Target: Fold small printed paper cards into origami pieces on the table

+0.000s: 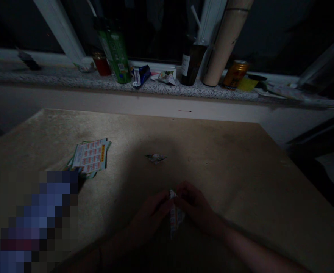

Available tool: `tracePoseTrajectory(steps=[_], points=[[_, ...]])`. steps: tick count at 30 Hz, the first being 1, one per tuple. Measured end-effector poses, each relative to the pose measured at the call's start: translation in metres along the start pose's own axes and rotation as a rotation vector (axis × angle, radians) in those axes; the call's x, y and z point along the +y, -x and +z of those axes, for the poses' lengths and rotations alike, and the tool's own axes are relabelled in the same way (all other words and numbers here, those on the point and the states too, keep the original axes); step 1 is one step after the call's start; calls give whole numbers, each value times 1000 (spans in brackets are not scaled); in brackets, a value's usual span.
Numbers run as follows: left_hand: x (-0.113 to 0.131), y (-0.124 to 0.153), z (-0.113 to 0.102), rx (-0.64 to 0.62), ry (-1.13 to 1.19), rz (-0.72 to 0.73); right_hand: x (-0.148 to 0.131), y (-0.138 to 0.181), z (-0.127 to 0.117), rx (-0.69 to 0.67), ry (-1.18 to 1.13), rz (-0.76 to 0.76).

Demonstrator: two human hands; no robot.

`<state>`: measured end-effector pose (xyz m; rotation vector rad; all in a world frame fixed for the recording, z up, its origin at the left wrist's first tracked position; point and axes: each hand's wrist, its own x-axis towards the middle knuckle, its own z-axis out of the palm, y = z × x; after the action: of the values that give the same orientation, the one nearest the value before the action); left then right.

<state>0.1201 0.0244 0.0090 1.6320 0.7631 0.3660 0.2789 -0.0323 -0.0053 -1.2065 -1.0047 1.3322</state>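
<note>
Between my two hands, near the front of the table, is a folded printed paper card (pixel 176 219), narrow and pointed at the top. My left hand (pixel 155 209) pinches its left edge near the tip. From the other side, my right hand (pixel 194 204) grips the same card with thumb and curled fingers. A small folded paper triangle (pixel 155 157) lies flat on the table beyond my hands. To the left is a loose stack of printed cards (pixel 89 156) with rows of red marks. Dim light hides the finer folds.
The tan table (pixel 226 151) reaches a granite windowsill (pixel 155 89). On the sill are a green container (pixel 114 53), a dark cup with a straw (pixel 192 62), a cardboard tube (pixel 226 41), a gold can (pixel 235 74) and crumpled wrappers (pixel 141 76). A pixelated patch covers the lower left.
</note>
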Motion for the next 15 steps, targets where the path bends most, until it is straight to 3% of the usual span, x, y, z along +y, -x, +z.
tracePoseTrajectory(steps=[3, 15], points=[[4, 0, 0, -25, -12, 7, 0, 0, 0, 35, 16, -12], [3, -1, 3, 125, -43, -25, 1, 3, -1, 50, 1, 20]])
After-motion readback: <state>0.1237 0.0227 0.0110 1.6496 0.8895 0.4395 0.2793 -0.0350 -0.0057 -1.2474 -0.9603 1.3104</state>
